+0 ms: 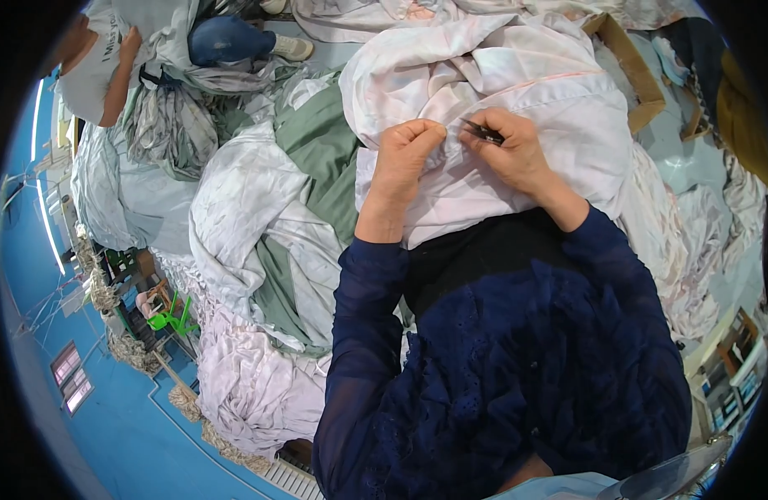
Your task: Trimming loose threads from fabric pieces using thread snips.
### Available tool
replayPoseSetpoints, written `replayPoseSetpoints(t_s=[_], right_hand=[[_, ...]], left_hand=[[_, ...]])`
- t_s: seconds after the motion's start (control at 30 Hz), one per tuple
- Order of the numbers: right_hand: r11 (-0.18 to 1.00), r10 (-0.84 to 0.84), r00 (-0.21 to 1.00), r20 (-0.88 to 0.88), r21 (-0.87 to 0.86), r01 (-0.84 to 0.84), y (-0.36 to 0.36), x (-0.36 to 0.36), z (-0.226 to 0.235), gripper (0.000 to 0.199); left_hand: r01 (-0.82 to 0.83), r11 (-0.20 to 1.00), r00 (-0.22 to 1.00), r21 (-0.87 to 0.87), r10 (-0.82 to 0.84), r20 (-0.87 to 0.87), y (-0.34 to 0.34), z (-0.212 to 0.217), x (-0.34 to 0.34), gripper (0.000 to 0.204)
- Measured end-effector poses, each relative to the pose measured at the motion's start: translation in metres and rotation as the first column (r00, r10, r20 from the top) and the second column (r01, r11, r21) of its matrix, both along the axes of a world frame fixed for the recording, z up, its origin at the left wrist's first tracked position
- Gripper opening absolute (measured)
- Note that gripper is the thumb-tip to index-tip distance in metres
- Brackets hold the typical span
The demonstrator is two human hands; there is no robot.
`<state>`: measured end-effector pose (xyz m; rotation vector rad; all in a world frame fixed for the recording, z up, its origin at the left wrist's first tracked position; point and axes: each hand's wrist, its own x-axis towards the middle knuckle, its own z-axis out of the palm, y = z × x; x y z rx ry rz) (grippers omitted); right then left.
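Observation:
Pale pink-and-white fabric (559, 96) lies in a large heap across my lap and in front of me. Over it, my left hand (405, 158) is closed in a pinch, thumb against forefinger; what it holds is too small to make out. Just to its right, my right hand (513, 154) is wrapped round small dark thread snips (486, 132). Their thin tips point left, toward the left fingertips, with a narrow gap between the two hands. Most of the snips' body is hidden in the palm.
Green and white fabric (317, 146) is piled at my left, with more pale cloth (259, 383) below it. Another person (92, 75) sits at the far left among grey cloth. A cardboard box (642, 79) stands at the far right, and a green plastic item (176, 317) at left.

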<state>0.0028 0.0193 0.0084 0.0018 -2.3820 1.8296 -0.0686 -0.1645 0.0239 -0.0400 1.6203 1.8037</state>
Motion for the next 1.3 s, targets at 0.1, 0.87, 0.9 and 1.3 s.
replayPoseSetpoints(t_s=[0.1,0.87,0.9,1.3], right_hand=[[0.965,-0.159,0.984,0.083,-0.199,0.173,0.007,0.003,-0.004,0.006],[0.902,0.043,0.957,-0.288,0.422,0.087,0.049,0.024,0.031,0.027],[0.884,0.006,0.936,-0.353,0.439,0.16,0.05,0.032,0.025,0.027],[0.9,0.0,0.899,-0.438,0.391,0.19,0.045,0.075,0.009,0.03]], left_hand=[[-0.012,1.0,1.0,-0.007,0.012,0.011,-0.002,-0.003,0.0,0.012],[-0.147,0.911,0.446,-0.385,-0.286,-0.848,-0.012,0.041,0.035,0.011],[-0.218,0.92,0.24,-0.327,-0.274,-0.931,-0.013,0.034,0.04,0.013],[-0.258,0.941,-0.154,-0.219,-0.264,-0.952,-0.022,0.014,0.075,0.017]])
